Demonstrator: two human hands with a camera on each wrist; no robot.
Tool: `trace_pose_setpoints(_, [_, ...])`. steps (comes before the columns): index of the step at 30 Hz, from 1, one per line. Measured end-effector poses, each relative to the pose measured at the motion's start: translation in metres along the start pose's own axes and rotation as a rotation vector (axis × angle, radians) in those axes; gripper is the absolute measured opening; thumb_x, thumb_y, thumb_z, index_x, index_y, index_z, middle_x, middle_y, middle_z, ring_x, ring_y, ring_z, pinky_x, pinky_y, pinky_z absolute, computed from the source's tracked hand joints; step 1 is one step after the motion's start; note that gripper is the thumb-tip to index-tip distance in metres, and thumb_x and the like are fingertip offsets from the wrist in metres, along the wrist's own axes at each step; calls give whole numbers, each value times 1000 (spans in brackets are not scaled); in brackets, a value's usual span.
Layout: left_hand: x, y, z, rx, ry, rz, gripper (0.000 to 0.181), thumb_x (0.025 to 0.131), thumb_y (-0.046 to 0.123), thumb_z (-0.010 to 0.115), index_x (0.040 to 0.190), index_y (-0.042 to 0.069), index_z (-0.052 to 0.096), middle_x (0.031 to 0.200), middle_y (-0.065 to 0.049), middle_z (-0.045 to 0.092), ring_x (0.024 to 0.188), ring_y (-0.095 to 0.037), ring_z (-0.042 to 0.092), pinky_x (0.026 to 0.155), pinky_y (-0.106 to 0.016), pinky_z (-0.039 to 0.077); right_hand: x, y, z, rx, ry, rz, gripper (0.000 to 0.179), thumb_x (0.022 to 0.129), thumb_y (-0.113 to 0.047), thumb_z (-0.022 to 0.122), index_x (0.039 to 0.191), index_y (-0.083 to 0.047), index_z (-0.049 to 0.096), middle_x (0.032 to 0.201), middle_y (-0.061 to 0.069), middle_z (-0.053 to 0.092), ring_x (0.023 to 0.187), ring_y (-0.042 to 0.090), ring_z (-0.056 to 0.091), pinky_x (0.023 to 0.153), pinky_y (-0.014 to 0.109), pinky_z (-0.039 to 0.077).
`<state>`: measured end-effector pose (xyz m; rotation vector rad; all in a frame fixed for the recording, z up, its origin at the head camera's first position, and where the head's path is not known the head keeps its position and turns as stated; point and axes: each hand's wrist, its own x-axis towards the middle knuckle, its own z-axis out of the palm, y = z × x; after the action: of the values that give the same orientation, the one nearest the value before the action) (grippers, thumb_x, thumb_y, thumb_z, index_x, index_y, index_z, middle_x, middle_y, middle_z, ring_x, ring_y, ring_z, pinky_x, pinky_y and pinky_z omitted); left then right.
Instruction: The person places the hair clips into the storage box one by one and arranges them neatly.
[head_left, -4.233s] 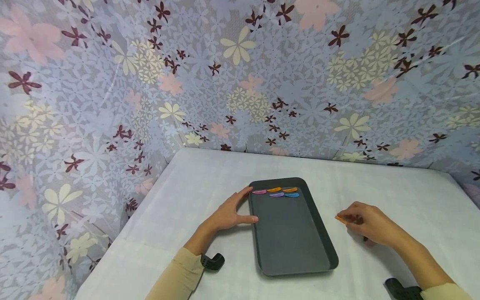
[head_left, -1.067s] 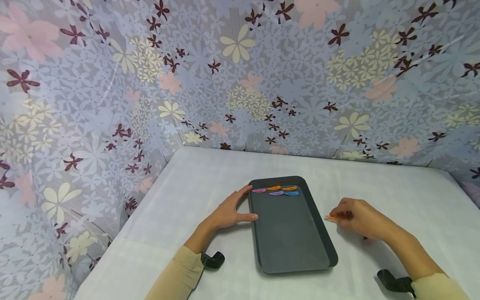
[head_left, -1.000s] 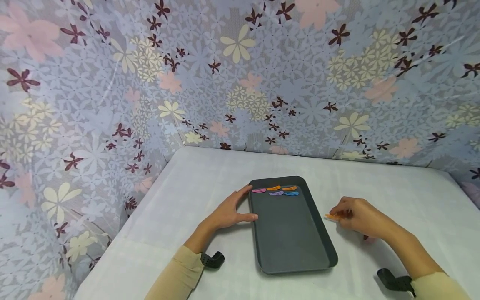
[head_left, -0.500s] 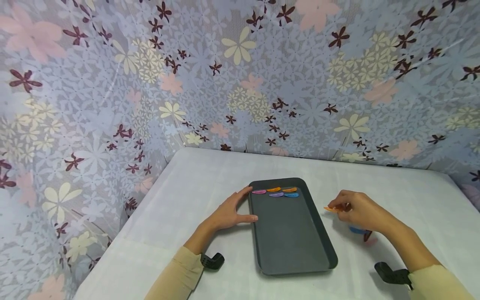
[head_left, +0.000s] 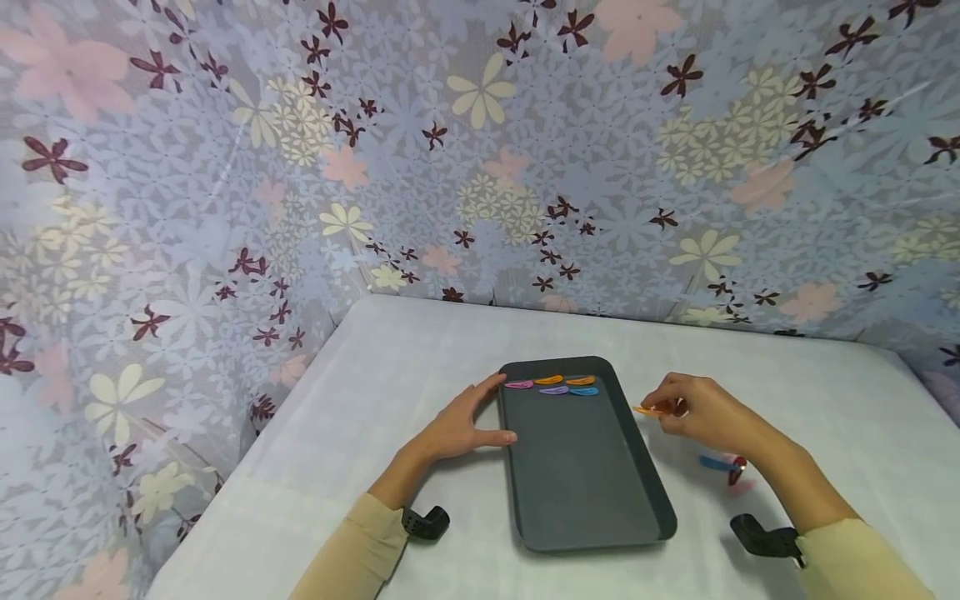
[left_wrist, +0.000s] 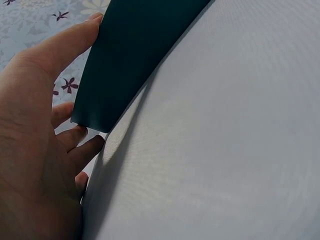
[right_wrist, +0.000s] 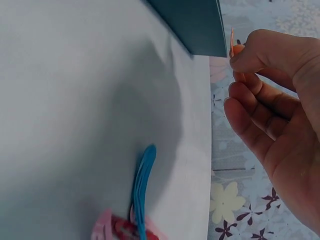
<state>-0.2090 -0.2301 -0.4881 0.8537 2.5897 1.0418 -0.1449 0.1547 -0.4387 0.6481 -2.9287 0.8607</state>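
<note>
A dark grey tray (head_left: 585, 475) lies on the white cloth. Along its far end sit a pink hair clip (head_left: 518, 385), two orange hair clips (head_left: 548, 380) and, just below, a purple clip (head_left: 554, 390) and a blue clip (head_left: 583, 392). My left hand (head_left: 457, 425) rests against the tray's left rim, thumb and fingers spread. Just off the right rim, my right hand (head_left: 701, 408) pinches another orange hair clip (head_left: 643, 411) between thumb and forefinger; the fingers hide part of it.
Under my right forearm, a blue clip (head_left: 717, 463) lies on the cloth beside red and pink pieces (head_left: 738, 473), partly blurred. Black wrist cameras sit on both wrists. Flowered fabric (head_left: 480, 167) hangs behind and to the left of the table.
The right hand, pinching the orange clip, has moved left and away from me, closer to the tray's right rim. The blue clip on the cloth has come into view. My left hand stays put.
</note>
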Motion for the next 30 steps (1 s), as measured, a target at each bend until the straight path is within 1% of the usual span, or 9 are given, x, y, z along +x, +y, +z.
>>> trace_pose_setpoints(5, [2, 3, -1, 7, -3, 0, 93, 73, 63, 69, 149, 42, 18, 155, 5, 28, 143, -22, 28, 111, -54, 30, 6, -4, -3, -3, -35, 24, 27, 79, -4, 65, 101, -18, 72, 86, -7, 61, 72, 2, 51, 65, 21, 47])
trace_pose_setpoints(9, [1, 1, 0, 9, 1, 2, 93, 73, 64, 68, 149, 41, 19, 155, 5, 28, 143, -23, 29, 111, -54, 30, 11, -8, -3, 7, -67, 55, 26, 80, -5, 65, 101, -18, 72, 87, -6, 60, 74, 4, 52, 65, 21, 48])
trace_pose_setpoints(12, [0, 0, 1, 5, 7, -3, 93, 73, 63, 69, 148, 41, 20, 155, 6, 27, 143, -24, 27, 111, -55, 29, 13, -10, -1, 18, -82, 62, 25, 80, -6, 65, 101, -17, 72, 85, -7, 59, 73, 6, 52, 64, 21, 48])
trace_pose_setpoints(19, [1, -1, 3, 7, 12, 7, 95, 72, 65, 68, 149, 41, 19, 155, 5, 29, 142, -23, 30, 110, -55, 31, 20, -14, 0, -14, -76, 33, 26, 80, -6, 66, 101, -19, 73, 85, -8, 59, 71, 4, 51, 64, 21, 47])
trace_pose_setpoints(23, [2, 0, 1, 20, 15, 6, 95, 72, 67, 68, 149, 42, 18, 155, 5, 28, 142, -24, 29, 110, -56, 30, 26, -17, 1, -5, -70, 14, 26, 80, -5, 65, 102, -17, 73, 85, -7, 60, 72, 5, 51, 64, 21, 47])
trace_pose_setpoints(26, [1, 1, 0, 10, 19, 8, 93, 72, 64, 68, 148, 42, 19, 155, 5, 29, 143, -25, 29, 110, -56, 30, 29, -18, 3, 2, -67, 4, 26, 80, -5, 65, 102, -16, 73, 87, -6, 61, 74, 5, 52, 65, 22, 48])
trace_pose_setpoints(30, [0, 1, 1, 1, 6, 1, 92, 73, 63, 69, 148, 43, 19, 154, 5, 29, 143, -24, 29, 110, -56, 31, 31, -20, 9, -6, -89, 8, 25, 80, -7, 66, 102, -17, 73, 87, -7, 61, 73, 5, 51, 64, 21, 47])
